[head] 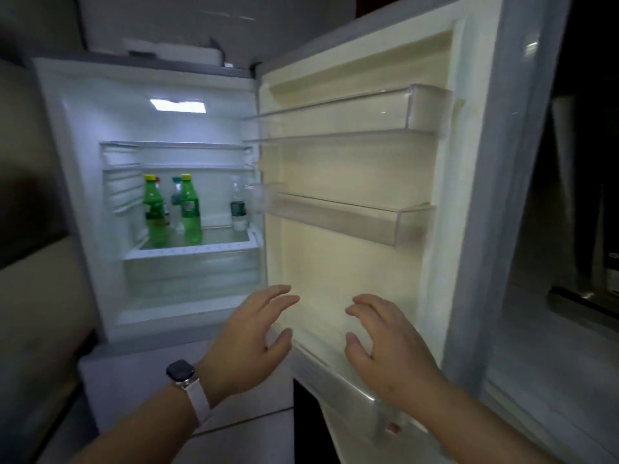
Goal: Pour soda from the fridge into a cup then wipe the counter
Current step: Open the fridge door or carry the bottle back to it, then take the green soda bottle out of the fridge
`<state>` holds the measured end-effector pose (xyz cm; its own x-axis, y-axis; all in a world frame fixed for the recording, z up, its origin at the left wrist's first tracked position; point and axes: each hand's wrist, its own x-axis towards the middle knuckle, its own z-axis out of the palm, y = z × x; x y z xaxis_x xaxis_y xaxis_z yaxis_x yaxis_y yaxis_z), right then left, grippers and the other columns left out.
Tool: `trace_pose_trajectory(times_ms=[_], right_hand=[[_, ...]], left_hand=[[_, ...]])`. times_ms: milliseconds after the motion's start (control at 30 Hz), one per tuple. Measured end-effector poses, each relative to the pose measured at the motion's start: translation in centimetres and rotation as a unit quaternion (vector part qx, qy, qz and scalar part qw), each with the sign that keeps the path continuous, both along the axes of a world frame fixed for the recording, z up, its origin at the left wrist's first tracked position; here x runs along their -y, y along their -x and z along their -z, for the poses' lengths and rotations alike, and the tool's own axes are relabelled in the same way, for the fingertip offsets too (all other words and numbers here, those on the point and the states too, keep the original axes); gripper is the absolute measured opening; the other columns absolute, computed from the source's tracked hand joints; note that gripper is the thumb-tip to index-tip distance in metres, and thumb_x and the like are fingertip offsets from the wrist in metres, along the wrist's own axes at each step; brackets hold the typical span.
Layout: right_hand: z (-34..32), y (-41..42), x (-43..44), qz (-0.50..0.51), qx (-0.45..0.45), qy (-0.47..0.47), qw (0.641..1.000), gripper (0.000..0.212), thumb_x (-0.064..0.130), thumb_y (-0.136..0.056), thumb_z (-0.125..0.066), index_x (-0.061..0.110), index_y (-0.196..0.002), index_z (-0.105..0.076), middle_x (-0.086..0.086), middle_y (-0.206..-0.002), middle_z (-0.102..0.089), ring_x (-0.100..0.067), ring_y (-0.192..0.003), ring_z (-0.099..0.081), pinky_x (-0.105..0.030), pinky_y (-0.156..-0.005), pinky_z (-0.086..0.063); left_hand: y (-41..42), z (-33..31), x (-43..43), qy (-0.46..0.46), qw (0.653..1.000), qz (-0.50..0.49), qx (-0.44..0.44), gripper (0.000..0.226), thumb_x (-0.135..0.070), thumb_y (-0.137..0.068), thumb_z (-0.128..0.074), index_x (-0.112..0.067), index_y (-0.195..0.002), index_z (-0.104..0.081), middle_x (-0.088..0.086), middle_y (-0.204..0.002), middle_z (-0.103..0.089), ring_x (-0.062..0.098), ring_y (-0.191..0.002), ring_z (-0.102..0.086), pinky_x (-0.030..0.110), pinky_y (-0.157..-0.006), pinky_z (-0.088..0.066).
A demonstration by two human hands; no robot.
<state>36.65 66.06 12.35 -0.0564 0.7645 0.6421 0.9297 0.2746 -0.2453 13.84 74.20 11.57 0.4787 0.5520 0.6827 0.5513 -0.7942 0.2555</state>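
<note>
The fridge (83,169) stands open, its door (351,262) out toward three o'clock. Two green soda bottles (191,212) sit on the shelf at nine o'clock, with a clear bottle (238,209) near them. The left hand (254,333) and right hand (385,349) hover at six o'clock, fingers loose and empty. A hasty reach could knock over the bottles crowded together.

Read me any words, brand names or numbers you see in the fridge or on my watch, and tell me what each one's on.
No text in this view can be read.
Label on the left green bottle: blurred, unreadable.
Label on the right green bottle: blurred, unreadable.
Dark green label on the clear bottle: too small and blurred to read.
Face of the watch on the left wrist: dark, nothing shown.
</note>
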Motion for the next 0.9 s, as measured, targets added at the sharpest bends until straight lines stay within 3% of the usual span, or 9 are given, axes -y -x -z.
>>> trace_pose_trajectory(times_ms=[67,233,367,533,633,767,900], right_hand=[[0.0,1.8,-1.8,-0.021,0.027,0.031,0.999,0.044,0.039,-0.090,-0.045,0.018,-0.126,-0.061,0.003,-0.139,-0.051,-0.015,-0.127,-0.044,-0.031,-0.104,-0.040],[0.1,5.9,-6.9,-0.062,0.067,0.097,0.991,0.040,0.039,-0.099,-0.040,0.021,-0.132,-0.053,0.006,-0.140,-0.044,-0.016,-0.127,-0.041,-0.031,-0.103,-0.038],[0.3,9.2,-12.0,-0.083,0.089,0.139,0.983,0.038,0.043,-0.100,-0.037,0.024,-0.128,-0.052,0.008,-0.133,-0.045,-0.015,-0.119,-0.043,-0.034,-0.095,-0.043],[1.1,14.3,-19.0,-0.093,0.094,0.194,0.972,0.036,0.053,-0.090,-0.034,0.030,-0.110,-0.054,0.012,-0.114,-0.048,-0.013,-0.112,-0.049,-0.031,-0.084,-0.045],[1.0,17.0,-22.3,-0.083,0.097,0.211,0.969,0.029,0.046,-0.093,-0.044,0.031,-0.115,-0.054,0.012,-0.119,-0.050,-0.010,-0.110,-0.049,-0.029,-0.086,-0.045],[0.7,20.3,-26.3,-0.068,0.104,0.226,0.966,0.041,0.046,-0.094,-0.046,0.029,-0.131,-0.050,0.012,-0.133,-0.048,-0.012,-0.122,-0.047,-0.030,-0.095,-0.043],[0.5,22.9,-29.9,-0.057,0.099,0.246,0.962,0.045,0.050,-0.093,-0.046,0.028,-0.132,-0.050,0.011,-0.134,-0.049,-0.012,-0.118,-0.050,-0.028,-0.085,-0.043]], left_hand=[[3.5,0.0,-0.5,0.016,0.998,-0.059,-0.032,0.050,-0.040,-0.083,-0.052,-0.023,-0.130,-0.058,-0.007,-0.137,-0.052,0.009,-0.126,-0.045,0.014,-0.107,-0.027],[10.1,-0.1,-2.8,0.052,0.978,-0.180,-0.091,0.059,-0.053,-0.079,-0.046,-0.024,-0.128,-0.061,-0.004,-0.130,-0.058,0.018,-0.118,-0.056,0.034,-0.102,-0.044],[14.3,0.3,-5.0,0.096,0.959,-0.242,-0.116,0.060,-0.051,-0.082,-0.047,-0.025,-0.135,-0.055,-0.007,-0.138,-0.051,0.016,-0.127,-0.049,0.030,-0.105,-0.038],[20.5,1.3,-9.6,0.138,0.933,-0.281,-0.176,0.073,-0.057,-0.071,-0.033,-0.031,-0.138,-0.049,-0.010,-0.140,-0.048,0.014,-0.127,-0.047,0.029,-0.102,-0.041],[23.3,1.5,-12.6,0.146,0.927,-0.293,-0.181,0.083,-0.058,-0.062,-0.026,-0.031,-0.137,-0.050,-0.010,-0.140,-0.050,0.014,-0.128,-0.048,0.028,-0.104,-0.040],[26.1,1.7,-16.7,0.162,0.922,-0.290,-0.199,0.066,-0.052,-0.078,-0.041,-0.033,-0.141,-0.042,-0.012,-0.146,-0.041,0.012,-0.133,-0.040,0.028,-0.108,-0.035],[28.0,1.3,-20.1,0.157,0.925,-0.286,-0.195,0.062,-0.050,-0.085,-0.045,-0.030,-0.143,-0.041,-0.008,-0.148,-0.041,0.015,-0.136,-0.036,0.032,-0.110,-0.034]])
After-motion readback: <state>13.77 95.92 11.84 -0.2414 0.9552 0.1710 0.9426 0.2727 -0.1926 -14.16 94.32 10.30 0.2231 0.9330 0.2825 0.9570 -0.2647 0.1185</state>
